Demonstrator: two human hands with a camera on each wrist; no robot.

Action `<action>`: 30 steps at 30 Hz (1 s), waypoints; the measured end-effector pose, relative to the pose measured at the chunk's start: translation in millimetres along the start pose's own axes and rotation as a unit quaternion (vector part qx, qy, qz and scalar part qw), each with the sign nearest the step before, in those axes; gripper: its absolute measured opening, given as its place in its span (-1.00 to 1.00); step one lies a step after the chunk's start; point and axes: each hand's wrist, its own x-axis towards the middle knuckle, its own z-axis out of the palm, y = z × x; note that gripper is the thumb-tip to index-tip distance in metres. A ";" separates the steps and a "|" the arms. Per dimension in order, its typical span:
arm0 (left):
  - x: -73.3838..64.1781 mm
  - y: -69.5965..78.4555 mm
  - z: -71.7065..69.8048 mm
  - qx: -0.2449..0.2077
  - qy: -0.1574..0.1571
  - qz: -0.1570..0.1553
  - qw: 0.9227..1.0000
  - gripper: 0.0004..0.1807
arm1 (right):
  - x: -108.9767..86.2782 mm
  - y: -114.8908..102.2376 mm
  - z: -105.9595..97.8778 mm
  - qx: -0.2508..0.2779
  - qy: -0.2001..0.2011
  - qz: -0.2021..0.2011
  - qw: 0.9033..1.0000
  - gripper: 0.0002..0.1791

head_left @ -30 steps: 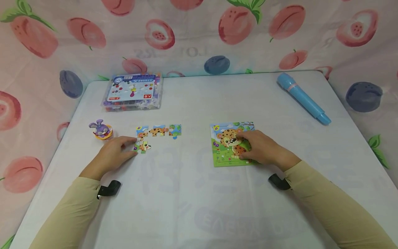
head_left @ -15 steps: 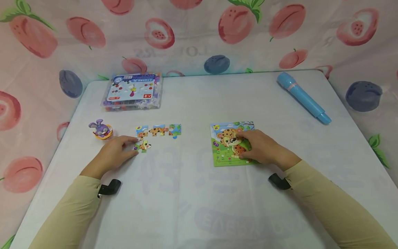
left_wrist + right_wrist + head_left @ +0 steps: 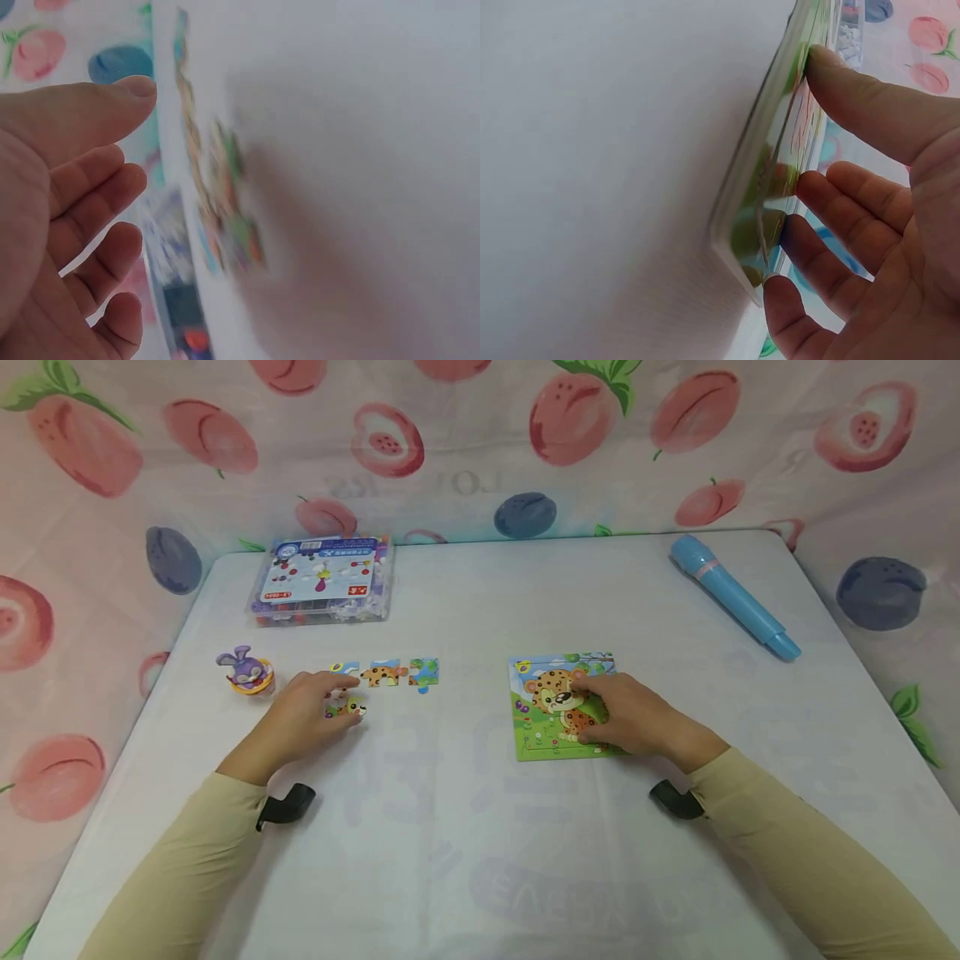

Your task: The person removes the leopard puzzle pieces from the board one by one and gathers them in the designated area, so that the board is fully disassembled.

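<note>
sliding inward over the past second, my left hand had come further over the loose puzzle pieces; its thumb and forefinger stood wide apart, the lower-left leopard-face piece showing between them and the upper-left piece partly covered by the forefinger; no piece looked pinched, though i could not tell whether either fingertip touched one; the upper-right piece lay flat at the end of the row, much as before; my right hand had not shifted, its thumb and fingers spread against the right part of the leopard board, touching its face with a broad gap between them; for the work, i judged, this made the left side the active one, with the nearest pieces within reach of a narrowing grip while the board stayed steadied
</note>
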 end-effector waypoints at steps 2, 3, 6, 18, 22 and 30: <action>5.6 10.2 1.9 -0.006 -0.007 0.005 1.000 -0.47 | -1.2 0.4 0.1 0.004 0.001 0.003 1.000 -0.26; 8.7 15.0 3.7 -0.007 -0.010 0.010 1.000 -0.47 | -1.9 0.5 0.2 0.006 0.002 0.003 1.000 -0.26; 18.1 30.0 9.8 -0.011 -0.016 0.025 1.000 -0.44 | -3.2 1.6 0.8 0.012 0.006 -0.001 1.000 -0.27; 50.2 84.9 37.8 -0.010 -0.039 0.111 0.993 -0.46 | -7.0 3.0 2.5 -0.012 0.028 0.015 0.999 -0.13; 57.7 97.7 43.5 -0.009 -0.049 0.124 0.991 -0.47 | -8.5 2.6 1.4 -0.010 0.029 0.031 0.999 -0.14; 75.6 122.4 57.7 0.021 -0.070 0.133 0.988 -0.44 | -11.3 3.6 -2.9 -0.008 0.030 0.046 0.998 -0.21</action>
